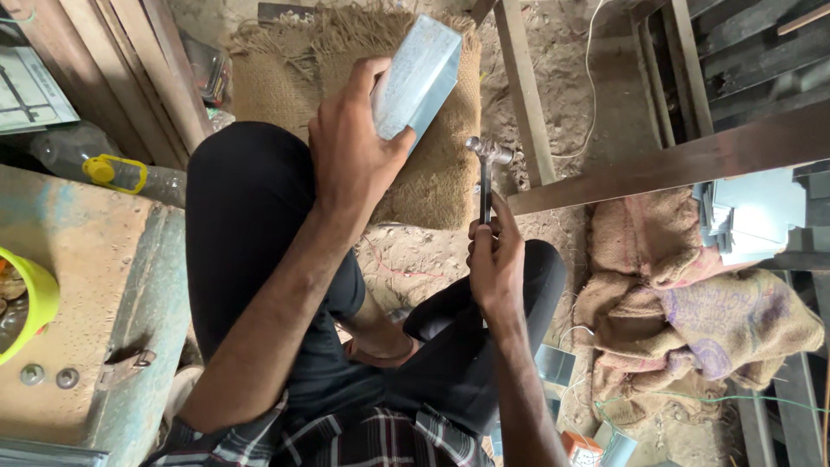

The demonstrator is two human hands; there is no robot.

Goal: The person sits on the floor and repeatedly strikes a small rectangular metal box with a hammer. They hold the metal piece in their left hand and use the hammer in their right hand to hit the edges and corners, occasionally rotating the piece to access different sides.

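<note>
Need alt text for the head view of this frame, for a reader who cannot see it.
Seen from above, a seated person's left hand grips a folded sheet-metal box against a burlap mat, while the right hand holds a small hammer upright beside it. Sandy floor, wooden strips, burlap sacks and a plastic bottle surround them.

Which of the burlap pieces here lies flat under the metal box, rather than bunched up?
The tan fringed burlap mat ahead of the knees, beneath the metal box in the left hand. The burlap sacks at right lie crumpled.
</note>
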